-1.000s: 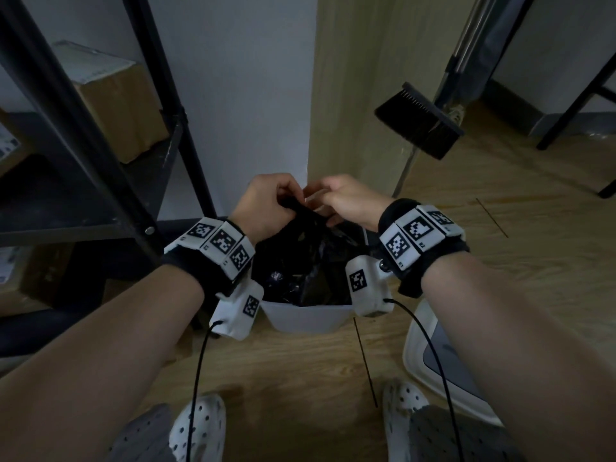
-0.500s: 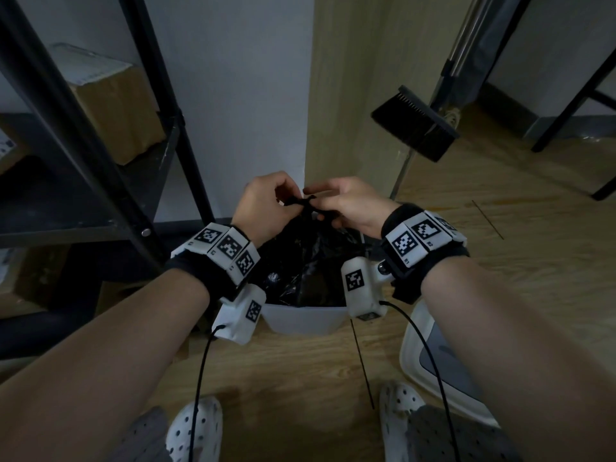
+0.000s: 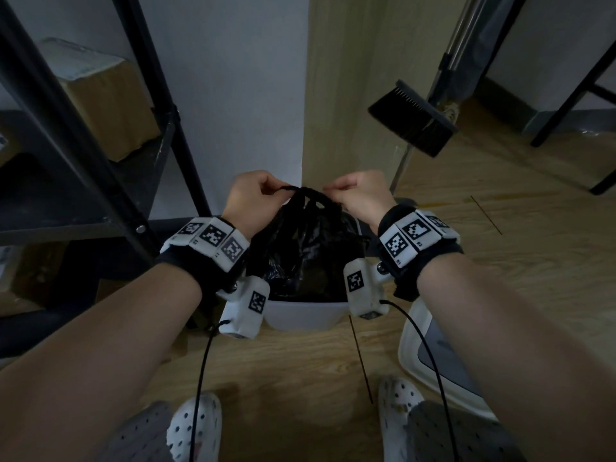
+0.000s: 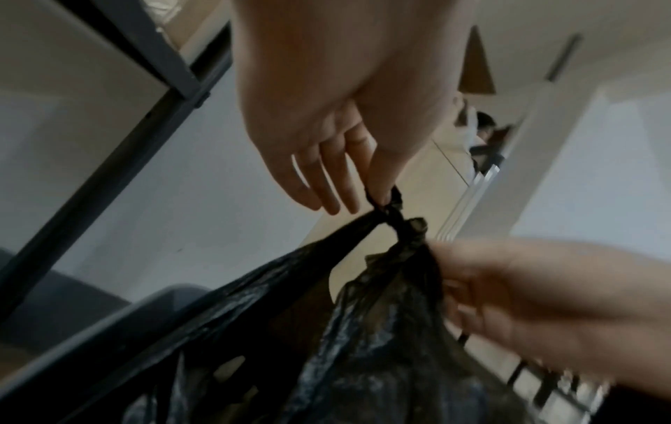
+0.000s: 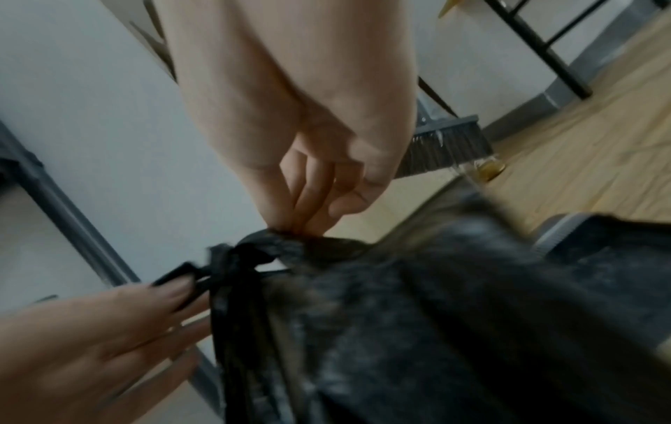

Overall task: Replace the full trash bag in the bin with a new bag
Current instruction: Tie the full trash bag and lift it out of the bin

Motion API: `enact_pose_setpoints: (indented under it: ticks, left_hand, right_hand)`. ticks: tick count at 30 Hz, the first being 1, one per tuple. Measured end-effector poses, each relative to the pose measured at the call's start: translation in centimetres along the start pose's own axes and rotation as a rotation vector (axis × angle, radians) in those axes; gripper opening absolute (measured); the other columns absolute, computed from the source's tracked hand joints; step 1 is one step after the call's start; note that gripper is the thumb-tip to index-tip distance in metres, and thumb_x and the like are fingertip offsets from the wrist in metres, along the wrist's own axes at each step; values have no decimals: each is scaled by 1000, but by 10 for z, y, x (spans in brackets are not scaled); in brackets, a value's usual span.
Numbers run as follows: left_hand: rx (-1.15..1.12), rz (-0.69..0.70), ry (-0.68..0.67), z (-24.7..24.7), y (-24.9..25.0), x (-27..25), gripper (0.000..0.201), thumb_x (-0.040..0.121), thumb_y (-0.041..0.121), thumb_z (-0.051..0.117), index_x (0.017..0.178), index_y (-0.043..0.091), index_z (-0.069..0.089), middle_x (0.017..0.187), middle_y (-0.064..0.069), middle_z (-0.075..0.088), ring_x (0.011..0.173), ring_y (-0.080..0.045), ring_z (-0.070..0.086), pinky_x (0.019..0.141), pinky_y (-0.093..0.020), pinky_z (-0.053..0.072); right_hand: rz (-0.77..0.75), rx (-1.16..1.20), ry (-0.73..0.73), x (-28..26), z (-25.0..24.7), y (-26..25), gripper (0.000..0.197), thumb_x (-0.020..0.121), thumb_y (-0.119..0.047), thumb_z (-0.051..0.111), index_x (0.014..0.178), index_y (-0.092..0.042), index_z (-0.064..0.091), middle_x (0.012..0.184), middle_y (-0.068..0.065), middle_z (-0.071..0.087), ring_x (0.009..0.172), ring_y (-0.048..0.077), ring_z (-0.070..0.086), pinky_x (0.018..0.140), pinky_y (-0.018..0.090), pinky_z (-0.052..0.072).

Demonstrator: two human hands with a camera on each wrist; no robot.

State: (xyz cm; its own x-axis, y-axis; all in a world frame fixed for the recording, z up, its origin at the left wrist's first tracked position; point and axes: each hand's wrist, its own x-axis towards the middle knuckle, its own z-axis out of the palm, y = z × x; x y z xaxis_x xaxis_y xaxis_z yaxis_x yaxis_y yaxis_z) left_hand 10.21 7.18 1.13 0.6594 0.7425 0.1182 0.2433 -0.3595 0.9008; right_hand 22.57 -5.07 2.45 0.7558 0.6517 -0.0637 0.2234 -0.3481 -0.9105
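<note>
A person stands over a white bin (image 3: 305, 313) on the wood floor, tying off the full black trash bag (image 3: 308, 251) that sits inside it. Both hands are raised just above the bin, each drawing one twisted bag handle outward, apparently to tighten a knot (image 4: 394, 218) at the bag's neck so nothing spills when it is lifted out. The left hand (image 3: 256, 198), knuckles up and wrist bent, pinches its handle end between thumb and forefinger; its other fingers hang loose. The right hand (image 3: 358, 196), mirrored beside it, pinches the opposite end with fingertips pressed together. A dark broom (image 3: 413, 126) hangs behind and to the right of the bin; a black metal shelf (image 3: 100, 181) stands to the bin's left.
</note>
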Motion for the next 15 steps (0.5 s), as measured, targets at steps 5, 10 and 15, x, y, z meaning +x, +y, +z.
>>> enact_pose_setpoints:
  ticks: [5,10,15]
  left_hand:
    - [-28,-244,101,-7,-22,8,24,84,17,65,61,19,58,60,4,60,75,-22,63,75,-29,56]
    - [-284,-443,59,-16,-30,9,18,90,13,56,73,10,59,59,5,65,53,-6,63,63,-27,58]
    - [-833,-507,-30,-15,-10,5,23,94,10,49,71,13,48,50,2,49,53,-11,60,73,-29,54]
  right_hand:
    - [69,-193,-33,3,-19,13,28,77,-12,75,104,-6,72,102,7,70,95,16,63,91,25,48]
    - [221,-439,-164,4,-44,36,26,83,-18,70,99,1,73,88,13,70,82,23,65,78,34,54]
    - [280,49,-176,1,-41,44,22,89,-20,64,103,-4,67,97,8,66,90,19,61,72,26,47]
